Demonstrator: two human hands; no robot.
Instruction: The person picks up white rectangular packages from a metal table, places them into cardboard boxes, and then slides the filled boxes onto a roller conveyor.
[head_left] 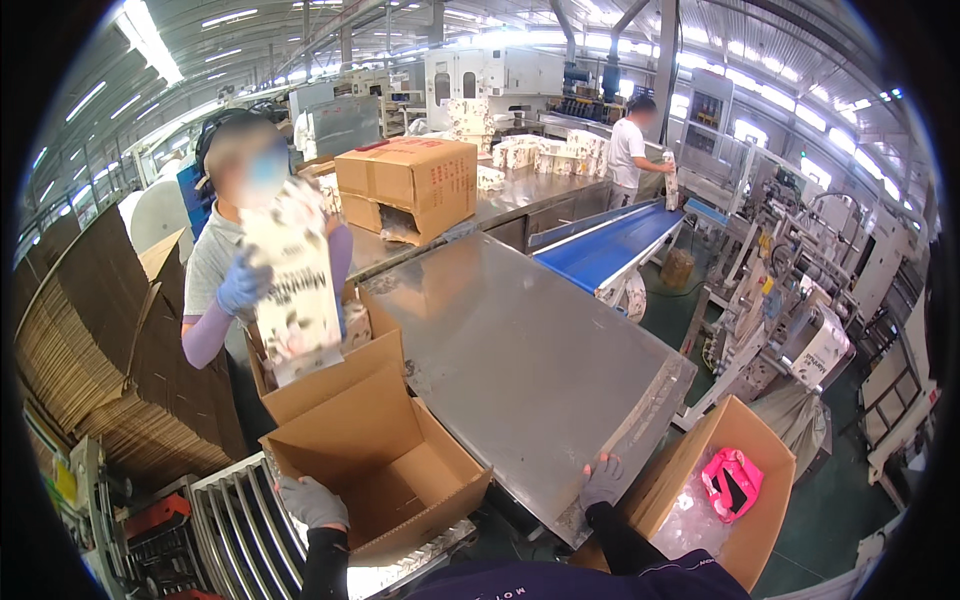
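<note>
My left hand (314, 502), in a grey glove with bare fingertips, grips the near left edge of an open cardboard box (440, 440). Inside, the box shows only bare brown cardboard. My right hand (602, 481), gloved the same way, lies with its fingers stretched out on the near right edge of a metal table (500, 340). Across from me a co-worker in blue gloves (245, 283) holds a stack of white flower-patterned packs (295, 285) over a second open carton (335, 378).
Beneath the boxes at left runs a roller conveyor (240, 525). Flattened cartons (95, 350) stand far left. At right, a carton (690, 450) holds a pink bag (733, 485) and clear plastic. A damaged carton (430, 185) sits beyond the table, beside a blue belt (615, 245) and another person (628, 150).
</note>
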